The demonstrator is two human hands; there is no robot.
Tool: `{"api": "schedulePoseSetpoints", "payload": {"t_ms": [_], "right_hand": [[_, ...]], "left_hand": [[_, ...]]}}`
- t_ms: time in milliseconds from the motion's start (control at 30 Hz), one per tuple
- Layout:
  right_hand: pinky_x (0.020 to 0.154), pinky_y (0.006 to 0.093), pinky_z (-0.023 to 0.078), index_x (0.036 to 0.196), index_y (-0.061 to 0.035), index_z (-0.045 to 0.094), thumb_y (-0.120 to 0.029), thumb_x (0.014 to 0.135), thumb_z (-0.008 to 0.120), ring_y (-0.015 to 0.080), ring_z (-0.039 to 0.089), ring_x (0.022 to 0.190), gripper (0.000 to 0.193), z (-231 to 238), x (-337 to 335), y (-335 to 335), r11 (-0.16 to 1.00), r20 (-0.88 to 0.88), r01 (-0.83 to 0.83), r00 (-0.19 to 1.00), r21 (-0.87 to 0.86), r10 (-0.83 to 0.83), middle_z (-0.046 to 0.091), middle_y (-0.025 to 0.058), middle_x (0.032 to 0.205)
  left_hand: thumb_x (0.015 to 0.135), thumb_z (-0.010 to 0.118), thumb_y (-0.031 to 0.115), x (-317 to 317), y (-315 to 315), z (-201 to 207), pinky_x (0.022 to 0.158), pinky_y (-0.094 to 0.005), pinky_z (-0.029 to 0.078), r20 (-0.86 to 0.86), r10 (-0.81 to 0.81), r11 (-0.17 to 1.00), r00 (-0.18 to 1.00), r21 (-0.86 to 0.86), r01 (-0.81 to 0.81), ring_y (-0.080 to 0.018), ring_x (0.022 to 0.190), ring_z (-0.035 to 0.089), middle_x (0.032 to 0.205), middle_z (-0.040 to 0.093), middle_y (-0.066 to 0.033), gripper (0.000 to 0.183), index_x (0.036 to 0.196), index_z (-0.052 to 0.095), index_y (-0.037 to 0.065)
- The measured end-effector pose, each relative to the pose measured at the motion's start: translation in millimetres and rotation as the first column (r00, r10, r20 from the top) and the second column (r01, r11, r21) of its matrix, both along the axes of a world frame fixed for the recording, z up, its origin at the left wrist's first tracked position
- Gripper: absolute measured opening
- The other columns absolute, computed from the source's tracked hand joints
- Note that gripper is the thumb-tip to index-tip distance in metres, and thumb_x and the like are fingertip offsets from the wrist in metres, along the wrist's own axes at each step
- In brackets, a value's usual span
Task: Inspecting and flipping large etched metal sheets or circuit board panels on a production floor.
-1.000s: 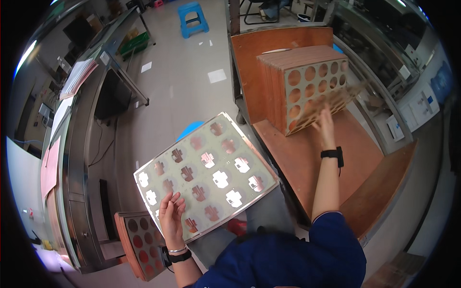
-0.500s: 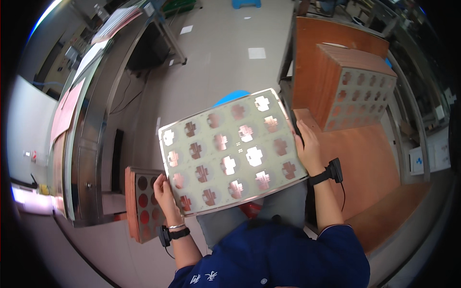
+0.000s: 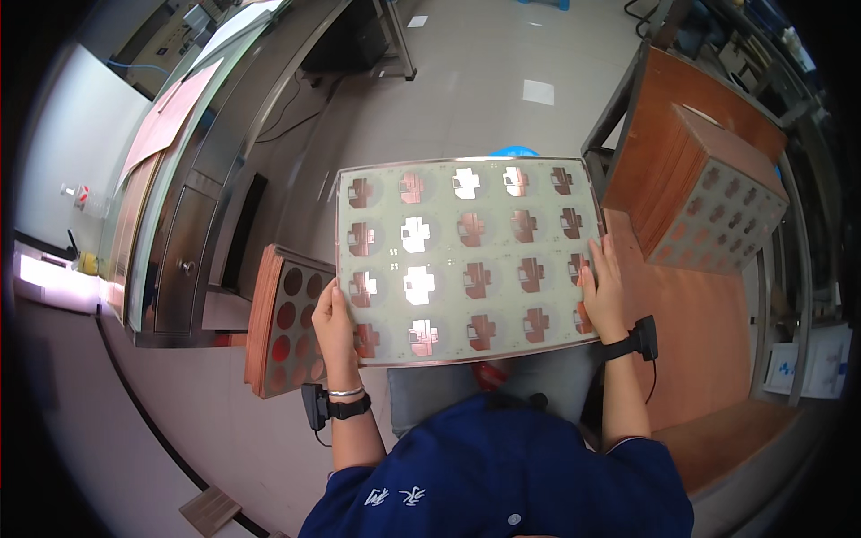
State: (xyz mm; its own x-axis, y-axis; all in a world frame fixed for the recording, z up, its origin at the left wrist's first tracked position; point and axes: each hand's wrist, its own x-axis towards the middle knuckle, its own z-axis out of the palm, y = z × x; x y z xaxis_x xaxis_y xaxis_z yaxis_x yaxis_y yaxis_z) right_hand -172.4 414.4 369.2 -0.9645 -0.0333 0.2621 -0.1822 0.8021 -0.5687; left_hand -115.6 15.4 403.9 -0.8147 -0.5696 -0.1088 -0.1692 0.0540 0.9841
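Observation:
A pale green circuit board panel [image 3: 446, 255] with rows of shiny copper patterns is held up in front of me, above my lap. My left hand [image 3: 334, 327] is closed on its lower left edge. On the right edge, my right hand [image 3: 603, 291] grips the panel, its fingers lying over the front face near the lower corner. To the right, a thick stack of similar panels [image 3: 717, 211] leans in a brown wooden stand [image 3: 686, 305]. Left of my left hand stands another stack of panels [image 3: 291, 327] with round copper spots, partly hidden behind that hand.
At the left is a metal workbench [image 3: 170, 260] with a drawer, pink sheets [image 3: 170, 121] lying on top. A blue stool [image 3: 514, 151] shows just past the panel's far edge. Paper pieces [image 3: 538, 92] lie on the floor. A small wooden piece [image 3: 211, 511] is at the lower left.
The panel has turned from tilted to nearly level, its left side rising and its right side dropping, still in both hands. My view has shifted, moving the surroundings across the picture.

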Motion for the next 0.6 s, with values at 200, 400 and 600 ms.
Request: {"api": "schedulePoseSetpoints", "payload": {"t_ms": [200,400,600], "right_hand": [[0.093,0.0313,0.044,0.136,0.0004,0.036,-0.010,0.095,0.043,0.0231,0.050,0.118,0.043,8,-7,15,0.671,0.155,0.059,0.984,-0.739,0.084,0.043,0.0206,0.136],[0.091,0.0291,0.047,0.136,0.0007,0.034,-0.019,0.098,0.041,0.0194,0.056,0.107,0.044,42,2,62,0.153,0.222,0.196,0.959,-0.969,0.174,0.054,0.0166,0.123],[0.091,0.0310,0.045,0.129,0.0028,0.042,-0.023,0.097,0.043,0.0187,0.055,0.107,0.041,38,11,81,0.170,0.310,0.270,0.906,-0.948,0.289,0.054,0.0108,0.123]], "left_hand": [[0.096,0.046,0.014,7,0,14,0.085,-0.0258,0.046,-0.149,0.020,0.980,0.989,0.200,0.010,-0.0140,0.095,0.059,0.108,0.062,-0.0112,0.031,0.116,0.055,-0.008],[0.092,0.050,0.007,6,-12,32,0.090,-0.0264,0.045,-0.230,-0.182,0.913,0.956,0.320,0.251,-0.0152,0.103,0.057,0.118,0.058,-0.0132,0.037,0.126,0.045,-0.008],[0.089,0.055,0.007,-6,-19,59,0.092,-0.0272,0.045,-0.275,-0.445,0.738,0.852,0.426,0.523,-0.0170,0.108,0.056,0.122,0.055,-0.0161,0.047,0.130,0.038,-0.009]]}}
